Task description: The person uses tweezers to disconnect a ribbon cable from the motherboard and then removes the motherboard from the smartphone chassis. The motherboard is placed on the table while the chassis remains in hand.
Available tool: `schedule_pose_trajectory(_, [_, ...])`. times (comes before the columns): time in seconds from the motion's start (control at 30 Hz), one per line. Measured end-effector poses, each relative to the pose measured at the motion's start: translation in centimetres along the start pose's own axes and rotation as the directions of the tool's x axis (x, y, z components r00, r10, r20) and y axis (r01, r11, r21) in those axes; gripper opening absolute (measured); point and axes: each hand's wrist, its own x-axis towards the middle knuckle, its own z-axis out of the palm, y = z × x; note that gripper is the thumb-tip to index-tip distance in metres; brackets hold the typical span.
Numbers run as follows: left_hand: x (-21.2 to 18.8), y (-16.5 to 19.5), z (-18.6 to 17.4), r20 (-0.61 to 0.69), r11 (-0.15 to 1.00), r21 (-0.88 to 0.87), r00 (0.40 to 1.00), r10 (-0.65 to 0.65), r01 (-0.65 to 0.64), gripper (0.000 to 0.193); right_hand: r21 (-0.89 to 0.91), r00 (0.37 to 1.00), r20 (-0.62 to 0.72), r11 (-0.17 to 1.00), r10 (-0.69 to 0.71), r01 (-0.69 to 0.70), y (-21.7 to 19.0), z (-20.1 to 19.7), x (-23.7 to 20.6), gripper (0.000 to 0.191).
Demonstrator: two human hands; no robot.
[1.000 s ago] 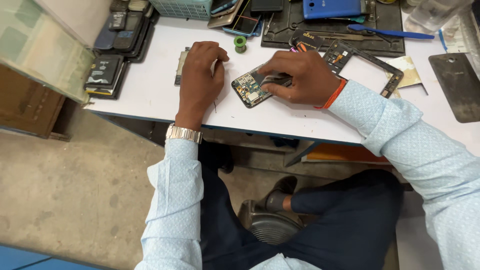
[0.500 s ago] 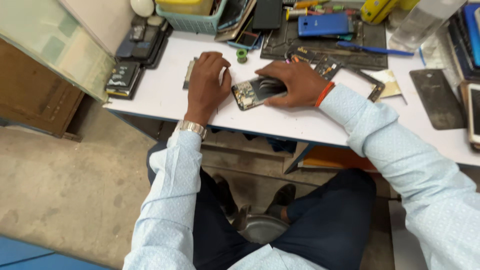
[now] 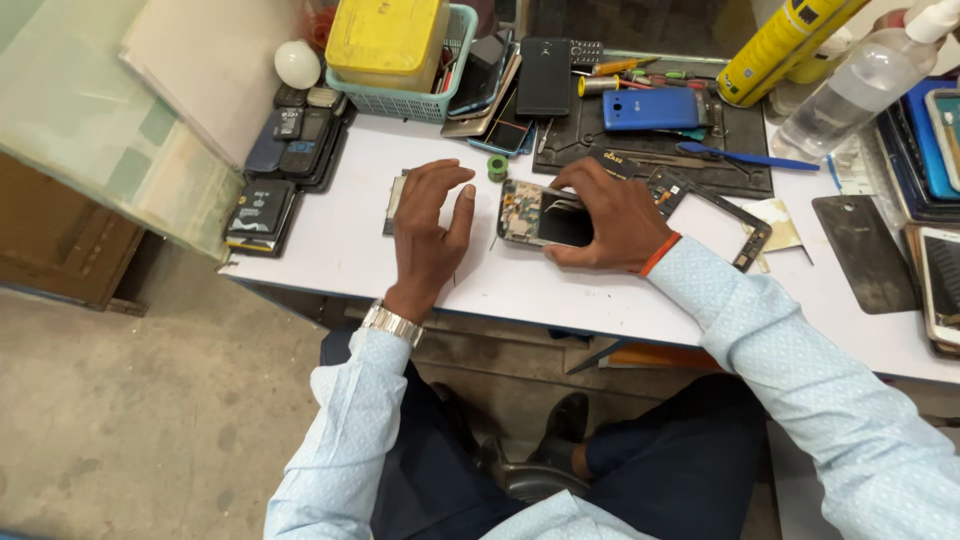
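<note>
Opened phone (image 3: 535,213), circuit board bared, gripped by right hand (image 3: 610,215); left hand (image 3: 430,235) spread, empty.

My left hand (image 3: 432,235) rested palm down with its fingers curled and spread loosely, watch on the wrist, while my right hand (image 3: 603,217) lay just beside it, fingers bent in a pinch, both sleeved forearms reaching forward.

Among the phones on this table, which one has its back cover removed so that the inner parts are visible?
The opened phone under the right hand, its circuit board exposed; the blue phone and black phone behind remain closed.
</note>
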Motion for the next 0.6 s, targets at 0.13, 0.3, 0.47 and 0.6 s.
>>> schedule_pose_trajectory(0.13, [1.3,1.4,1.5,0.12,0.977,-0.138,0.982,-0.146,0.162,0.014,0.018,0.993,-0.07,0.996,0.09,-0.089,0.4,-0.1,-0.2,0.073])
schedule_pose_trajectory(0.3, [4.5,1.2,4.1,0.117,0.964,-0.143,0.971,-0.209,0.225,0.03,0.027,0.981,-0.189,0.999,0.036,-0.032,0.0,-0.9,0.7,0.07])
schedule_pose_trajectory(0.47, [8.0,-0.9,7.1,0.38,0.77,-0.401,0.855,-0.354,0.497,0.029,-0.022,0.948,-0.305,0.995,0.091,-0.102,-0.5,-1.7,1.4,0.068])
schedule_pose_trajectory(0.6, [7.4,-0.5,8.6,0.562,0.498,-0.611,0.78,-0.274,0.615,0.033,-0.052,0.918,-0.386,0.991,0.093,-0.122,-0.5,-2.6,0.6,0.067])
